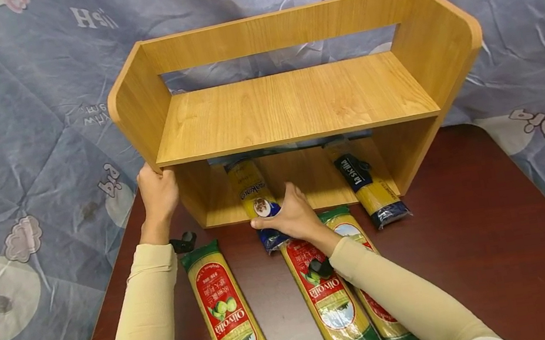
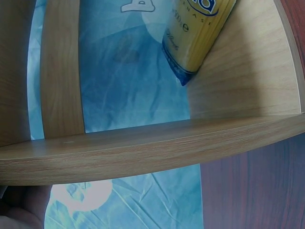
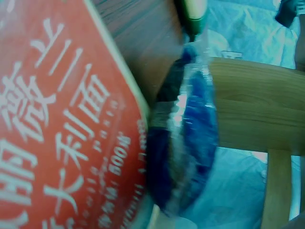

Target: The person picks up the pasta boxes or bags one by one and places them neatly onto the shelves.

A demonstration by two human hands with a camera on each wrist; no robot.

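Probably to steady the shelf (image 1: 294, 104), the left hand (image 1: 158, 193) grips it; the right hand (image 1: 291, 214) spreads over a pack (image 1: 248, 181).

Blue printed cloth (image 1: 47, 134) (wrinkled), dark reddish-brown table (image 1: 501, 229)

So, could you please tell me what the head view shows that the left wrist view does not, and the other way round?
Only the head view shows the right hand, the three red-labelled pasta packets and the la Sicilia packet.

Only the left wrist view shows the small "e" mark legibly, near the inner end of the blue-and-yellow packet.

Both show that packet, the wooden shelf, the printed cloth, the dark table and the left hand, though the wrist view catches only part of it.
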